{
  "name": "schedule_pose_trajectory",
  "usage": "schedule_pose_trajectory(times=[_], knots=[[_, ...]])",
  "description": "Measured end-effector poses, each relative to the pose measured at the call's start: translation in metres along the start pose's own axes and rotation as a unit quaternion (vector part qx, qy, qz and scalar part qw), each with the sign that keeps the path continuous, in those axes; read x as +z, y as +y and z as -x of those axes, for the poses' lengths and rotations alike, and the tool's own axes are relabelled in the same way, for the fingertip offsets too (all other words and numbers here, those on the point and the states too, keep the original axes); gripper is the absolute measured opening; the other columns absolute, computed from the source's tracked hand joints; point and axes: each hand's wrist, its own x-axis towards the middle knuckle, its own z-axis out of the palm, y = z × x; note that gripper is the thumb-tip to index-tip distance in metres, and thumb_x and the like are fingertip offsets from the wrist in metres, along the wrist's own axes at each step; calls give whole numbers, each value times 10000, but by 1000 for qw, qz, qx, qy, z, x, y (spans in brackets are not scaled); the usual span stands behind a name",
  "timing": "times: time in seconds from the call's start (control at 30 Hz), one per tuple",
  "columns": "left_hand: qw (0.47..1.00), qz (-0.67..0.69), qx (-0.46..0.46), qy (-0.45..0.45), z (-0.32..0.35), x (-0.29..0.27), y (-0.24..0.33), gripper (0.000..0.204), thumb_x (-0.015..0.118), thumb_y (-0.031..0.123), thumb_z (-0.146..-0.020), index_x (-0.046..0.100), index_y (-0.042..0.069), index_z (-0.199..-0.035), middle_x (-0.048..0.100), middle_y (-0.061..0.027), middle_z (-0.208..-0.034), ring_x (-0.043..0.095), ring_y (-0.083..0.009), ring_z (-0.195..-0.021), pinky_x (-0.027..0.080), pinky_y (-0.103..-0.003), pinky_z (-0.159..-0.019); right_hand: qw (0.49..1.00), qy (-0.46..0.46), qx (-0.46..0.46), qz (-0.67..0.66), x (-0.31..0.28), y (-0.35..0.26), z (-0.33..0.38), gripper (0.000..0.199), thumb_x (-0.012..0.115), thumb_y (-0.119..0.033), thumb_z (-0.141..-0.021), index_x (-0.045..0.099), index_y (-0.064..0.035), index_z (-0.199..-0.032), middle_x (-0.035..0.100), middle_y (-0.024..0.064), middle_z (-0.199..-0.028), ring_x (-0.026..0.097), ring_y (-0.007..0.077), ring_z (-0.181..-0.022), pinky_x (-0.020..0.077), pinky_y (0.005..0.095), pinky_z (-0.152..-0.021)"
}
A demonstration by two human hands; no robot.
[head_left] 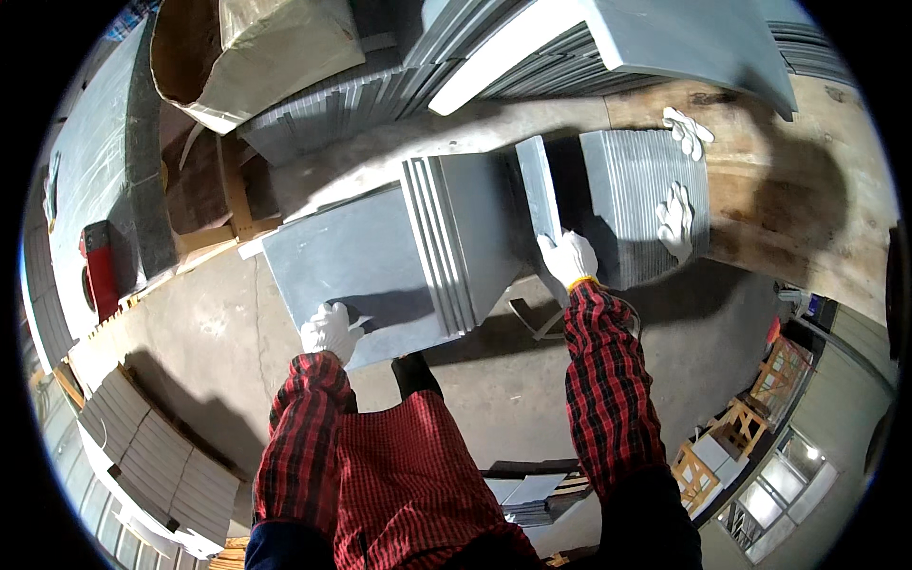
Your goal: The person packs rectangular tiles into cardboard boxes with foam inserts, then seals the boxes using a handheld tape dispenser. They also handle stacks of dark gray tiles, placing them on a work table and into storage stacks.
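Note:
My left hand (330,331), in a white knit glove, is closed on the near left edge of a broad grey slab (347,256), its fingers curled at the rim. Several slabs stand side by side on edge (442,247) at this slab's right. My right hand (570,258), also gloved, grips the near end of a grey slab seen edge-on (539,190). Right of it is a dark gap, then a tight row of grey slabs (641,190). Two white gloves, one far (688,131) and one nearer (675,223), lie on that row with no arms in them.
Long rows of grey slabs (328,109) line the far side, beside a torn carton (275,57). A wooden board surface (769,190) is at the right. Pale slabs (157,456) stand at lower left, wooden crates (736,427) at lower right. A red-and-black object (98,271) rests far left.

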Motion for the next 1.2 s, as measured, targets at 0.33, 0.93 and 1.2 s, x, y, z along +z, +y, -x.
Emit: schedule_pose_trajectory(times=[0.33,0.93,1.2], knots=[[997,26,-50,-58,6,-15,6,686,593,620,-891,583,21,-1225,599,-239,-1224,653,-364,-1089,547,-465,-876,995,0,-95,-24,-53,43,34,631,696,-510,-818,691,111,-931,668,331,-910,672,444,-966,525,499,-830],[628,761,38,-157,252,25,-53,731,523,576,-985,432,37,-1470,570,-172,-1317,555,-308,-1208,444,-447,-1068,873,-196,34,-446,-147,-53,481,458,674,-39,-815,579,34,-1258,641,113,-1152,606,216,-1040,483,338,-917],[562,800,-91,187,391,-2,-284,231,643,253,-990,586,37,-1049,569,26,-909,497,-58,-843,423,-231,-784,820,-269,-77,-499,3,-209,564,402,473,-262,-1039,616,40,-1263,620,128,-1294,610,242,-1135,456,374,-1040]])
